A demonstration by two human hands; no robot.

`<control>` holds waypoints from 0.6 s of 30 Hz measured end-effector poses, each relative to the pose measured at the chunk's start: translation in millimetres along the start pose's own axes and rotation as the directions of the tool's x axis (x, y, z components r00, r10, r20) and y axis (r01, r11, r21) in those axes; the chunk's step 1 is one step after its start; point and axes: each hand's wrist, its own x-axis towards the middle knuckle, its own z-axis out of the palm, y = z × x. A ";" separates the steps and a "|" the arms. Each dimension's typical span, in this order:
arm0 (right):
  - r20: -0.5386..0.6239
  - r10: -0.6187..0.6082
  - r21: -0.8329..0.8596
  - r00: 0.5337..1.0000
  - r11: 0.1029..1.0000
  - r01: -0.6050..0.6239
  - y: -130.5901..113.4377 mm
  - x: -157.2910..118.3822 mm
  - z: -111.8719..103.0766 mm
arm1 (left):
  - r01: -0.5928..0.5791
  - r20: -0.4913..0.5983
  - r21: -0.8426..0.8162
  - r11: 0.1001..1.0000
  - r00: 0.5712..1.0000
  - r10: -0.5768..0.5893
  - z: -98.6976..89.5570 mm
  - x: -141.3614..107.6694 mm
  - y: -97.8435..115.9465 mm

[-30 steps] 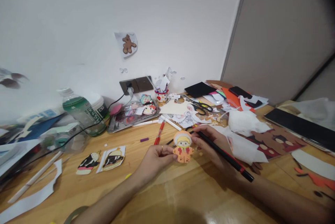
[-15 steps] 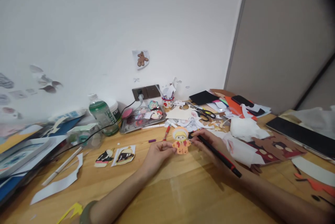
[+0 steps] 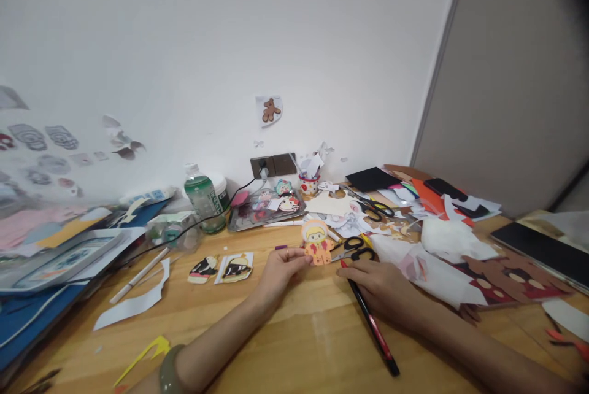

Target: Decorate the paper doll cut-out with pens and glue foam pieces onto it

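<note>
An orange paper figure (image 3: 317, 243) with a yellow-framed face stands raised above the table, its lower left edge pinched by my left hand (image 3: 280, 271). To its right, my right hand (image 3: 380, 286) is low over the wood, with its fingers bent around the top part of a black and red pen (image 3: 375, 329). The pen slants down toward the front. Black-handled scissors (image 3: 356, 250) lie just behind my right hand, beside the figure. Two penguin-like cutouts (image 3: 202, 269) (image 3: 237, 267) lie left of my left hand.
A green bottle (image 3: 205, 200) and a metal tray (image 3: 239, 220) of cutouts stand behind. Paper scraps, a second pair of scissors (image 3: 375, 208) and a decorated pen cup (image 3: 309, 185) are at the back. White tissue (image 3: 453, 239) lies right; a white strip (image 3: 135, 307) lies left.
The view has turned left. The pen's tip end has swung from pointing away to the right to pointing more toward the front, and my right hand sits lower. Scissors beside the figure are now uncovered.
</note>
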 end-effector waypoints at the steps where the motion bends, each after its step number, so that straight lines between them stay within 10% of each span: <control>1: 0.004 -0.007 0.000 1.000 1.000 0.007 -1.4 -0.2 -1.5 | -0.002 0.001 -0.006 1.000 1.000 0.002 -0.3 -0.4 0.2; 7: -0.023 0.062 0.305 0.998 0.951 -0.052 -7.3 1.8 -7.2 | -0.011 -0.013 0.002 1.000 1.000 0.011 1.4 -3.0 0.8; 14: 0.131 0.372 0.766 0.919 0.550 -0.332 -6.1 8.5 -7.1 | 0.047 0.085 -0.035 0.998 0.995 -0.043 7.1 -6.5 -3.8; 18: 0.130 0.379 0.806 0.916 0.498 -0.320 -9.6 9.5 -8.8 | 0.058 0.118 0.033 0.998 0.991 -0.061 10.5 -8.4 -3.0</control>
